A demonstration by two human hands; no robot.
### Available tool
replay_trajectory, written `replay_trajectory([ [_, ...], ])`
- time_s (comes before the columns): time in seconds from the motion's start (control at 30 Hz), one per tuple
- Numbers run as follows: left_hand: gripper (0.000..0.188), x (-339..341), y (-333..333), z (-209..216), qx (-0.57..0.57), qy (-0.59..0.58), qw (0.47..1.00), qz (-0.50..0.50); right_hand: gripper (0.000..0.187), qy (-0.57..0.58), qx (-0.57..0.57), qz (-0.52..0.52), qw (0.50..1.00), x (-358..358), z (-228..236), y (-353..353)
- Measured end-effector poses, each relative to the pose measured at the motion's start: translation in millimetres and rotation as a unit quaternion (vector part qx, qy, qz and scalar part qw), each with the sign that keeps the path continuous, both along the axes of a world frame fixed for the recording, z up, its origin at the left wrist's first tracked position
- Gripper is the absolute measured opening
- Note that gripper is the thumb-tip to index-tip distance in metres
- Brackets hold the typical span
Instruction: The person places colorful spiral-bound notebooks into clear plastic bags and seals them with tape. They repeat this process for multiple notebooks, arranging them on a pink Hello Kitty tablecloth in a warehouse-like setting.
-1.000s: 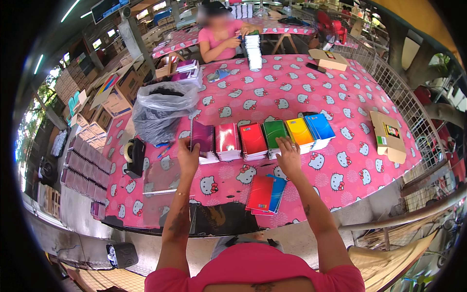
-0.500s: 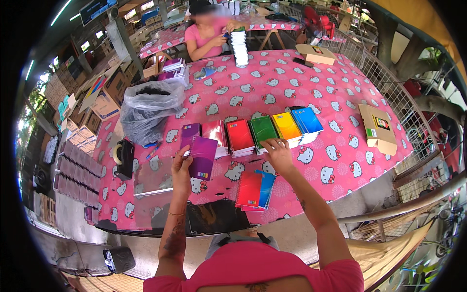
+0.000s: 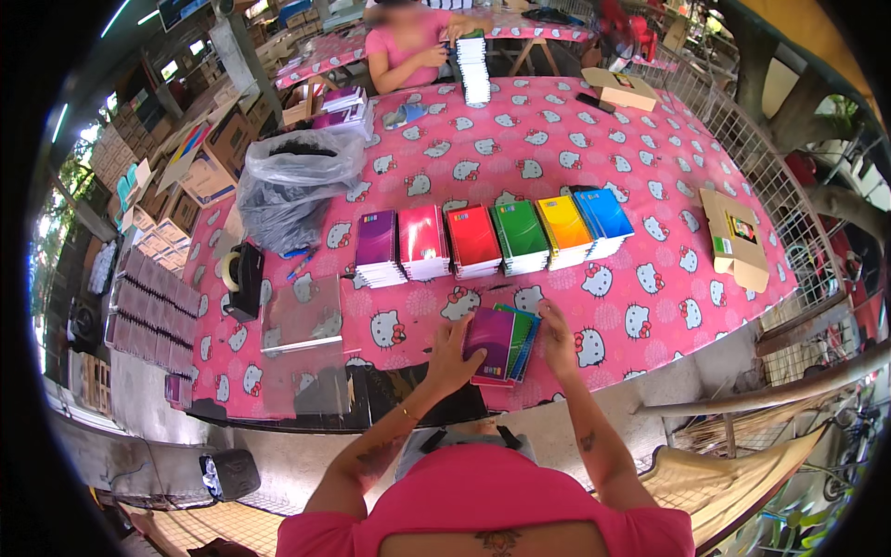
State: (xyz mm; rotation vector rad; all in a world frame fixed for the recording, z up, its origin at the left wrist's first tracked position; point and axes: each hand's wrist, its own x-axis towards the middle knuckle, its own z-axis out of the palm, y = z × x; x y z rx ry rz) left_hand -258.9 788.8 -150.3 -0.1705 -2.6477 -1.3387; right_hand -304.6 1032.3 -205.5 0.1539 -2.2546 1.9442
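Observation:
Near the table's front edge lies a small fanned pile of spiral notebooks. My left hand (image 3: 452, 360) is closed on the left side of a purple notebook (image 3: 490, 336) on top, thumb over its cover. A green notebook (image 3: 522, 327) and a blue notebook (image 3: 530, 350) peek out beneath it on the right, and a thin red-pink edge shows below. At the pile's right side, my right hand (image 3: 558, 340) has its fingers stretched out by the notebook edges. Beyond my hands stands a row of notebook stacks: purple (image 3: 377, 239), pink, red (image 3: 474, 236), green, yellow (image 3: 563, 223) and blue.
A clear plastic sheet (image 3: 302, 343) and a tape dispenser (image 3: 244, 283) lie on the left, by a grey plastic bag (image 3: 297, 190). Open cardboard boxes (image 3: 735, 243) sit at the right. Across the table, a person handles a tall notebook stack (image 3: 473, 72).
My left hand has brought the purple notebook right, onto the near pile. My right hand has come back from the green stack to the pile, where a green notebook now shows. The view has shifted slightly.

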Motion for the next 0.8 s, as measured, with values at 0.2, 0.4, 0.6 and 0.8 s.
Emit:
replay_trajectory([
  [0.2, 0.066, -31.3, -4.5, -22.3, 0.268, -0.265, 0.925, -0.038, 0.058, -0.338, -0.182, -0.072, 0.921, 43.7, 58.5, -47.2],
  [0.4, 0.063, -8.3, -40.9, -16.3, 0.449, -0.286, 0.842, -0.083, 0.042, -0.259, -0.259, 0.03, 0.93, 30.4, 61.0, -83.1],
  [0.6, 0.079, 75.9, -156.9, 67.4, -0.223, 0.203, 0.936, -0.181, 0.046, -0.487, -0.321, 0.235, 0.778, 33.3, 118.4, -163.4],
  [0.8, 0.076, 109.7, -278.3, 81.5, 0.011, 0.159, 0.977, -0.14, 0.09, -0.236, -0.393, 0.255, 0.852, 64.5, 102.4, -307.2],
])
